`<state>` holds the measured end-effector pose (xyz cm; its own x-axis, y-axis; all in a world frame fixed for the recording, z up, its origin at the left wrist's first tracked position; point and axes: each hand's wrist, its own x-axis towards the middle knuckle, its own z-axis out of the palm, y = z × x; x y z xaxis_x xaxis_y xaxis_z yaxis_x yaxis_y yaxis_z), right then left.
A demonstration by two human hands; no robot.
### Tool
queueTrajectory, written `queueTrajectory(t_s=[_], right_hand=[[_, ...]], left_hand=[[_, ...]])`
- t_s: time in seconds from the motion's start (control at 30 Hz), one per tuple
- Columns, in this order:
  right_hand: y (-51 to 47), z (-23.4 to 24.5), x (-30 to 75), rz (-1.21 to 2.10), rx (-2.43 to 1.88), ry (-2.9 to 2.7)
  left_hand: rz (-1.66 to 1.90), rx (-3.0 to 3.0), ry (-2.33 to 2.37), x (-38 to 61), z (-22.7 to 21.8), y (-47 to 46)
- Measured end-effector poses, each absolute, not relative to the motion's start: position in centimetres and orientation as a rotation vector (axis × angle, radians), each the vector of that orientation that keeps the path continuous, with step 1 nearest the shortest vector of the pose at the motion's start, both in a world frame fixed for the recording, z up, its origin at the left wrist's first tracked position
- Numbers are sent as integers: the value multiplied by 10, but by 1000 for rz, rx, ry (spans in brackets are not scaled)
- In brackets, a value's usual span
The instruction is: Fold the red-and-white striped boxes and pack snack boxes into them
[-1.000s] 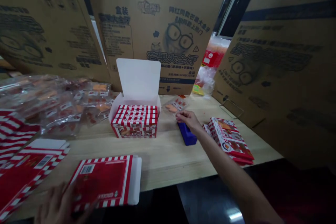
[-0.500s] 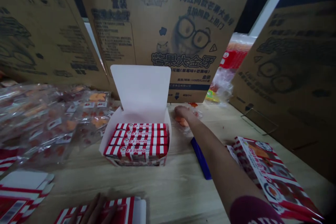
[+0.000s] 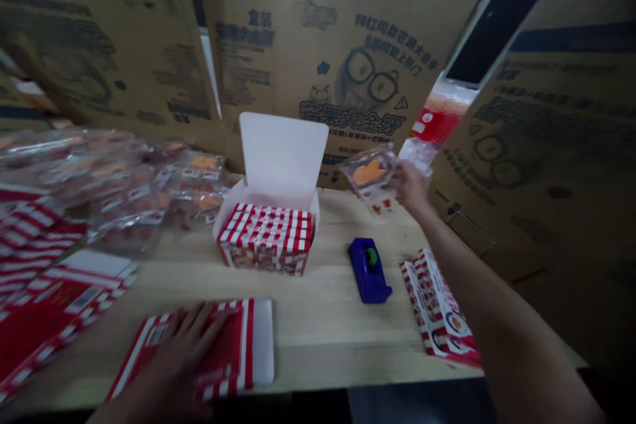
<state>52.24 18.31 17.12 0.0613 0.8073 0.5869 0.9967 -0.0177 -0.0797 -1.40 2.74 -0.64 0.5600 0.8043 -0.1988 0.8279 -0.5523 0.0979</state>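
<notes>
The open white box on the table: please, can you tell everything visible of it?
This open paperboard box has a plain white lid standing up at the back and a red-printed front. Red-and-white striped packs fill it in rows. It stands on a light wooden table.

Right hand holding up a clear sachet with an orange piece inside; left hand spread on a flat red-striped carton. Between them on the wooden table: an open carton of striped packets and a blue tape dispenser.
</notes>
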Motion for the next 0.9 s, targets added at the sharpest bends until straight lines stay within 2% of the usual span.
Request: queueTrajectory(t_s=[0.1,0.17,0.33,0.4,0.53,0.67,0.9], right_hand=[[129,188,516,-523,-1727,-1600],[91,184,503,-404,-1650,-1497],[5,126,438,373,-1649,-1609],[-11,97,407,552,-1677,-1696],[-17,62,365,484,-1732,-1992],[-11,55,351,393,-1857,-2193],[-10,57,328,656,-1562,-2601]], left_hand=[[-65,2577,1374,1,22,21],[-26,2556,1393,7,28,18],[-9,2585,1444,18,26,2],[38,2609,1423,21,24,-3],[115,2627,1386,26,24,-7],[138,2622,1442,30,25,-10],[207,2742,1416,40,15,-15]])
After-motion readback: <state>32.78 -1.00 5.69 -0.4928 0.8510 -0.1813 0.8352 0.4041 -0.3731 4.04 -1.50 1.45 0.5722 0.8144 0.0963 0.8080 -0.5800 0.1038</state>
